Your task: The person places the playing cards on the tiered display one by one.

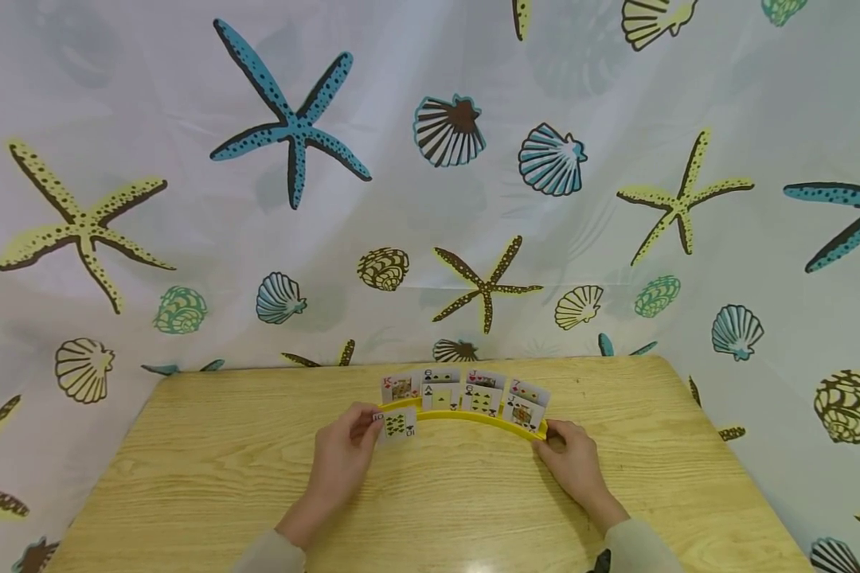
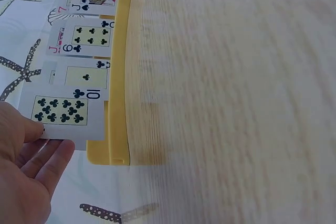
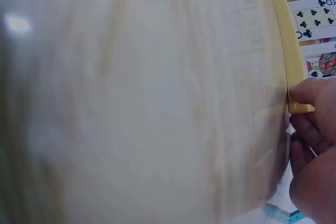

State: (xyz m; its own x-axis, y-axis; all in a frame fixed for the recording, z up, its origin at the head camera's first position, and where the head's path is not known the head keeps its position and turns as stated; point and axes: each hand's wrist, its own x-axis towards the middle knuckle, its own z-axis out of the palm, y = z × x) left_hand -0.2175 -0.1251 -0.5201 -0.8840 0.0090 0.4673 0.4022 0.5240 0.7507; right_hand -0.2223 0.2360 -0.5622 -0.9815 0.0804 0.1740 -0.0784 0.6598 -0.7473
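A curved yellow card holder (image 1: 466,415) stands on the table with playing cards upright in two rows. My left hand (image 1: 344,450) pinches the ten of clubs (image 1: 399,425) between thumb and fingers, in front of the holder's left end. In the left wrist view that ten of clubs (image 2: 60,109) overlaps the ace of clubs behind it. The front row has the ace of clubs (image 1: 440,396), six of clubs (image 1: 482,399) and jack of spades (image 1: 522,412). At the holder's right end my right hand (image 1: 572,458) grips the yellow rim, seen closely in the right wrist view.
Behind the front cards stand a red king (image 1: 400,387), a black six (image 1: 440,375), a red jack (image 1: 485,379) and a red seven (image 1: 530,391). The wooden table (image 1: 222,446) meets a white curtain (image 1: 401,215) printed with starfish and shells.
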